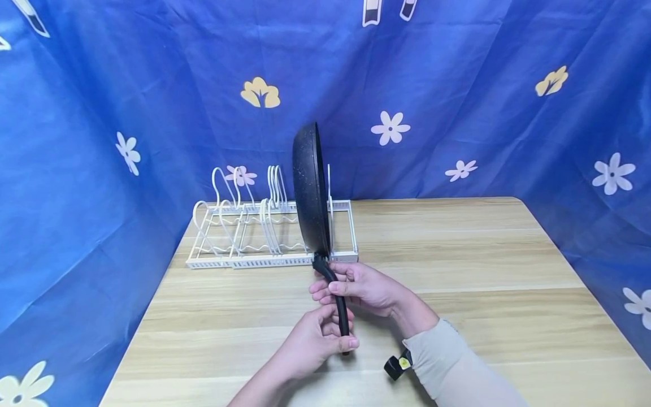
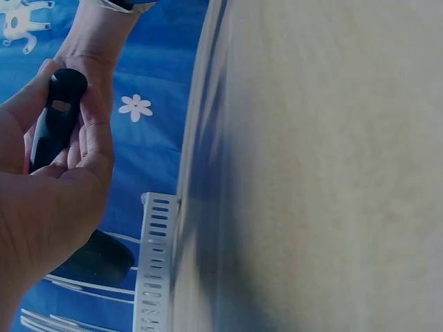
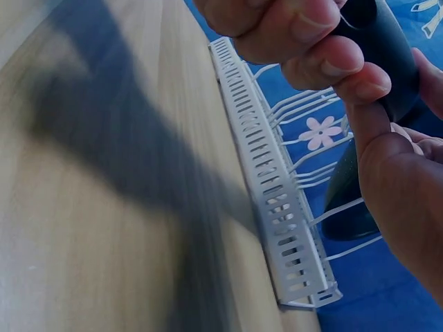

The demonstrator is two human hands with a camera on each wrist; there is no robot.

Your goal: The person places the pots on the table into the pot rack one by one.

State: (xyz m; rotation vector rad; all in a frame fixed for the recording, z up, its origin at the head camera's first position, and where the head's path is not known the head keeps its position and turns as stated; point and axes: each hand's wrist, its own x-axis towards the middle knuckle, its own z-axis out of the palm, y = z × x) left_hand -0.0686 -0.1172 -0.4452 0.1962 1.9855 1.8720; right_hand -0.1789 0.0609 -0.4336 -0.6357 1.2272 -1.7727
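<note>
A black speckled frying pan (image 1: 308, 186) stands on its edge at the right part of a white wire rack (image 1: 249, 262), its side turned toward the left. One white divider shows just to the pan's right; whether the pan rests on the rack, I cannot tell. My left hand (image 1: 310, 343) pinches the black handle (image 1: 343, 316) near its free end, thumb across it. Farther up, close to the pan, my right hand (image 1: 373, 289) holds the same handle between thumb and fingers. The handle's end (image 2: 62, 93) also shows in the left wrist view.
Several white dividers (image 1: 267, 223) rise from the rack left of the pan. A pale wooden table (image 1: 458, 271) lies beneath, with a blue patterned cloth (image 1: 432, 68) behind and at the sides. A small black device (image 1: 394, 367) sits at the right cuff.
</note>
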